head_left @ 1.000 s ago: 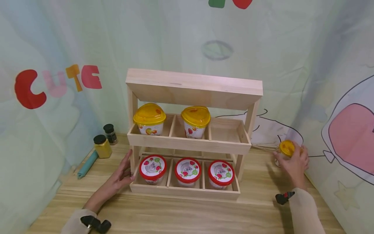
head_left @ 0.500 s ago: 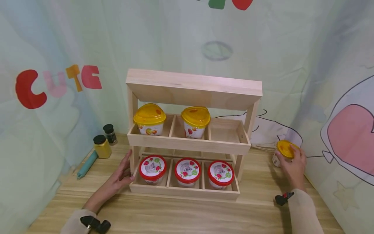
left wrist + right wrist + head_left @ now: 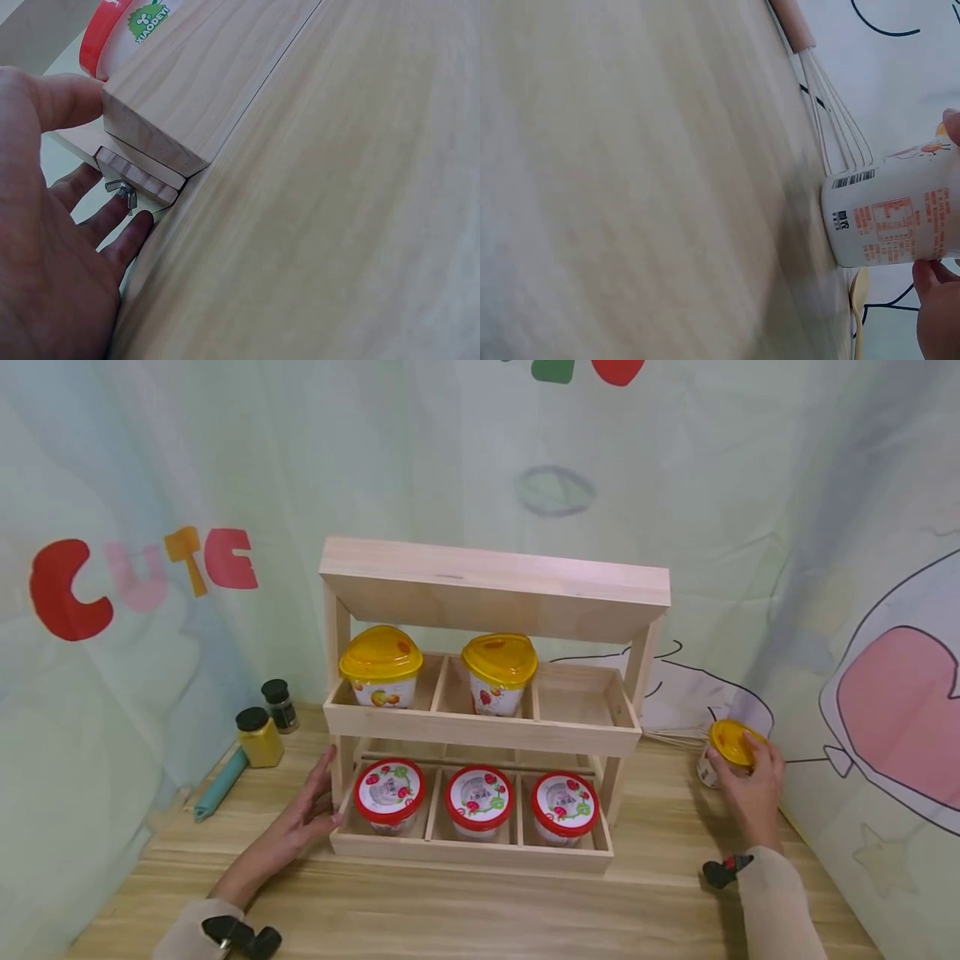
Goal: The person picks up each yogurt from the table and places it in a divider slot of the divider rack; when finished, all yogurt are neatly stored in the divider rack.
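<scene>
At the right of the head view my right hand (image 3: 752, 787) grips a white paper cup with a yellow lid (image 3: 731, 742). In the right wrist view the printed cup (image 3: 889, 214) has its base close to the tabletop; whether it touches cannot be told. My left hand (image 3: 303, 814) rests at the left side of a two-tier wooden stand (image 3: 480, 740). Its thumb (image 3: 71, 101) touches the lower tray's corner, the other fingers spread loosely beside a wing nut (image 3: 122, 191). Two yellow-lidded cups (image 3: 381, 664) sit in the upper tier's left and middle compartments.
Red-lidded cups (image 3: 478, 802) fill the lower tier's three compartments. A whisk (image 3: 836, 112) and a wooden spoon (image 3: 859, 300) lie by the right wall. A yellow jar (image 3: 259, 739), a dark-capped bottle (image 3: 281, 706) and a teal roll (image 3: 221, 785) are at left.
Over the past second my right hand has shifted slightly left with the cup, whose lid now shows more fully. The left hand stays at the stand's side.
</scene>
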The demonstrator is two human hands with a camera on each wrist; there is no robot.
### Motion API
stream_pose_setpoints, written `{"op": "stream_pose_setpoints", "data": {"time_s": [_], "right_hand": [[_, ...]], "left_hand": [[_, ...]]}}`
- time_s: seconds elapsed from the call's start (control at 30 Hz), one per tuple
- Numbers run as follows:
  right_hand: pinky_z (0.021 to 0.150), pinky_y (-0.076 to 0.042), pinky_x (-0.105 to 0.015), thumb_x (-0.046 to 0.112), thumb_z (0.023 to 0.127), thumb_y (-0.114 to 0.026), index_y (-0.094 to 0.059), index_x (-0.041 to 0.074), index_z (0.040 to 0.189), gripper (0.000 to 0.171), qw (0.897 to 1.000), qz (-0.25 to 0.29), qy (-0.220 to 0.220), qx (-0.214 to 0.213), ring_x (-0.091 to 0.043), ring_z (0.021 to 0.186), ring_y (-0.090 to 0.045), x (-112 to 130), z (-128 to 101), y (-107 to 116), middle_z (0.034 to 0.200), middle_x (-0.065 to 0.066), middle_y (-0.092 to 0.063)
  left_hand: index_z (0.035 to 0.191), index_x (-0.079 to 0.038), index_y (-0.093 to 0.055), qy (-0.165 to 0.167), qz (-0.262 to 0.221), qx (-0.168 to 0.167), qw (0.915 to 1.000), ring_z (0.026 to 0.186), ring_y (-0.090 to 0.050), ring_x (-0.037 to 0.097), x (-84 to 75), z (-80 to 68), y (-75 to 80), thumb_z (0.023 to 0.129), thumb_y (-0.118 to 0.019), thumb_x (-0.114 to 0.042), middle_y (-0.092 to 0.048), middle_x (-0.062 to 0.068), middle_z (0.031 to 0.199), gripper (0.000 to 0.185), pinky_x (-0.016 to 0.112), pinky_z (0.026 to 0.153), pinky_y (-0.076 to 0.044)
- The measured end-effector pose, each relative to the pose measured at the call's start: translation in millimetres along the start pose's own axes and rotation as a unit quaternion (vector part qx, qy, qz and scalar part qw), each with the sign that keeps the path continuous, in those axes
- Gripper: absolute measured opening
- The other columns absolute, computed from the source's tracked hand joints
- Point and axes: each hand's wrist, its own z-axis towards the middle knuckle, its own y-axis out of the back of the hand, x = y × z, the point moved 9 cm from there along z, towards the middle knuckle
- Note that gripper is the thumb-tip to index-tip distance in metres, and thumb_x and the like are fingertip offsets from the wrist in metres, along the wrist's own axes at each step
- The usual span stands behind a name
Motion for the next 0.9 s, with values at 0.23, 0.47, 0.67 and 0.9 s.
{"op": "stream_pose_setpoints", "data": {"time_s": [0.23,0.47,0.67,0.9], "right_hand": [[0.128,-0.029,-0.069,0.037,0.101,-0.073,-0.043,0.008,0.162,0.075,0.998,-0.005,0.062,-0.026,-0.051,0.156,-0.031,29.9,2.8,12.5,0.173,-0.024,-0.025],[0.124,-0.041,-0.039,0.032,0.096,-0.079,-0.051,0.011,0.158,0.072,0.988,0.014,0.134,-0.069,-0.043,0.15,-0.041,74.0,6.1,29.2,0.17,-0.02,-0.034],[0.126,-0.038,-0.035,0.033,0.097,-0.079,-0.049,0.013,0.159,0.072,0.99,0.013,0.125,-0.061,-0.039,0.152,-0.041,82.8,4.2,30.4,0.171,-0.017,-0.032],[0.127,-0.041,-0.056,0.033,0.097,-0.078,-0.049,0.011,0.159,0.072,0.991,0.015,0.12,-0.058,-0.041,0.153,-0.04,83.1,4.3,31.1,0.172,-0.019,-0.032]], "left_hand": [[0.174,-0.027,0.005,0.004,0.017,-0.003,0.9998,0.142,-0.044,0.06,0.4,0.1,0.5,0.103,-0.064,-0.008,-0.026,0.041,0.167,0.101,0.013,0.104,-0.043],[0.174,-0.027,0.008,0.005,0.0,0.004,1.0,0.141,-0.041,0.072,1.5,-0.5,0.6,0.103,-0.063,-0.007,-0.025,0.042,0.166,0.102,0.013,0.102,-0.044],[0.174,-0.027,0.008,0.004,-0.001,0.004,1.0,0.141,-0.041,0.072,0.8,0.0,0.5,0.103,-0.062,-0.007,-0.026,0.042,0.165,0.102,0.013,0.102,-0.044],[0.174,-0.027,0.007,0.008,0.009,0.0,0.9999,0.142,-0.041,0.067,0.5,0.1,0.4,0.103,-0.063,-0.008,-0.027,0.04,0.166,0.101,0.013,0.103,-0.044]]}}
